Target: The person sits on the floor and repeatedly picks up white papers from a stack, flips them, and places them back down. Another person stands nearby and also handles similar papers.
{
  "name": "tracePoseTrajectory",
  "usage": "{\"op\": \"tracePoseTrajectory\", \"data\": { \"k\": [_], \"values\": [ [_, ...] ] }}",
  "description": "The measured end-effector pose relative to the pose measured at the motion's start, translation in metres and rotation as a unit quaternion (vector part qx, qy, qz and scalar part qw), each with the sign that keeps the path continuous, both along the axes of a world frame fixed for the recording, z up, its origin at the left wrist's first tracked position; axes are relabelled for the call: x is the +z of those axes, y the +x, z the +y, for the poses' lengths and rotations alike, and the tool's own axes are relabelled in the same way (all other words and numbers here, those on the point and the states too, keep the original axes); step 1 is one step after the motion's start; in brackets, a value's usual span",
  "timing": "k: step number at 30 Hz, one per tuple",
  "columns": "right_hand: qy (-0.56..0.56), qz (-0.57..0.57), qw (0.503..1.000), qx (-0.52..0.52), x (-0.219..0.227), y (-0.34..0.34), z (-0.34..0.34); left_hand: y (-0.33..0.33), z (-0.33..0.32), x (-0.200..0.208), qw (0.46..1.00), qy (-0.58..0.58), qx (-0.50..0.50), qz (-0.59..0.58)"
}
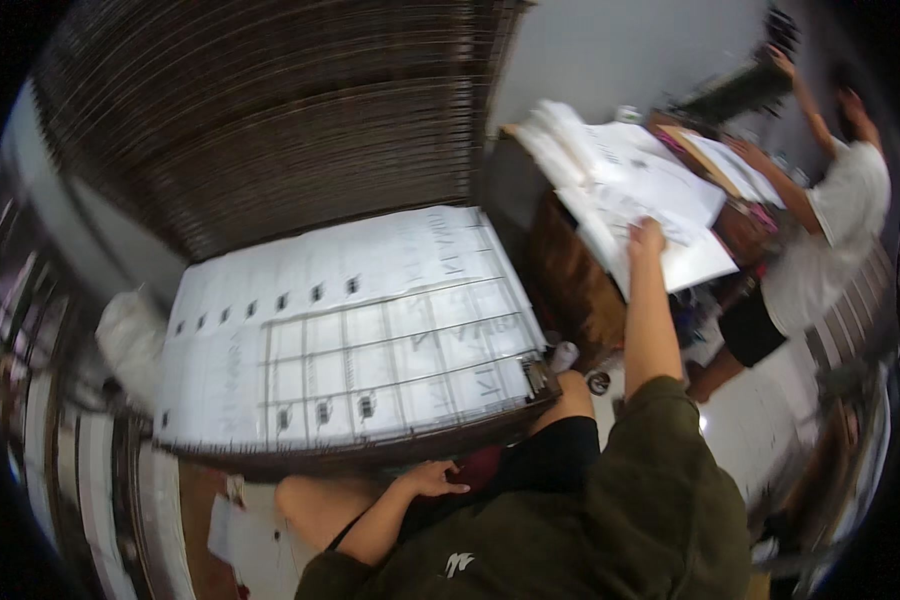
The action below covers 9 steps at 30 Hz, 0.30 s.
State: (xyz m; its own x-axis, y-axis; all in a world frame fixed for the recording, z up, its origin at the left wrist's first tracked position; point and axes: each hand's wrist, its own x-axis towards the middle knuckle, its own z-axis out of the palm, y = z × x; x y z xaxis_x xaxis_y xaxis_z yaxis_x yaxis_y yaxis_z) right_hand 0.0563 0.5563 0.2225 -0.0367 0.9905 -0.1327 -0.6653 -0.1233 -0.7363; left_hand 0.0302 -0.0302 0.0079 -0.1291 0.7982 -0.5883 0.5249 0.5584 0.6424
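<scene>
My right hand [647, 238] reaches out to the side table at the right. Its fingers are closed at the near edge of a printed white paper sheet [675, 200], which lies over a stack of white paper [705, 262]; motion blurs the fingertips. My left hand [433, 480] lies on my lap with its fingers stretched out and nothing in it, next to a dark red patch of cloth [478, 468]. In front of me, white printed sheets [340, 260] cover a low rack, and a grid of thin dark wires crosses part of them.
A tall panel of dark wire racks [270, 110] rises behind the sheets. At the right, a co-worker in a white shirt [855, 205] stands by the brown table [565, 265], near a framed board [725, 165]. A white bag [130, 340] sits left of the rack.
</scene>
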Motion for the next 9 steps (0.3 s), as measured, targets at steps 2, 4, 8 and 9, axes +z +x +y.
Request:
{"op": "tracePoseTrajectory", "data": {
  "k": [2, 4, 8, 9],
  "values": [
    [0.114, 0.008, 0.988, -0.108, -0.026, -0.028, 0.000, 0.004, -0.019, 0.014, 0.999, 0.007, 0.035, 0.034],
    [0.246, -0.290, 0.911, -0.162, -0.030, -0.020, 0.048, 0.014, -0.036, 0.029, 0.994, 0.047, 0.074, 0.068],
    [0.481, -0.324, 0.751, -0.315, 0.017, -0.036, 0.029, 0.045, -0.110, 0.059, 0.950, 0.127, 0.254, 0.133],
    [0.526, -0.337, 0.667, -0.407, 0.037, -0.034, 0.024, 0.054, -0.128, 0.061, 0.929, 0.143, 0.300, 0.164]
  ]
}}
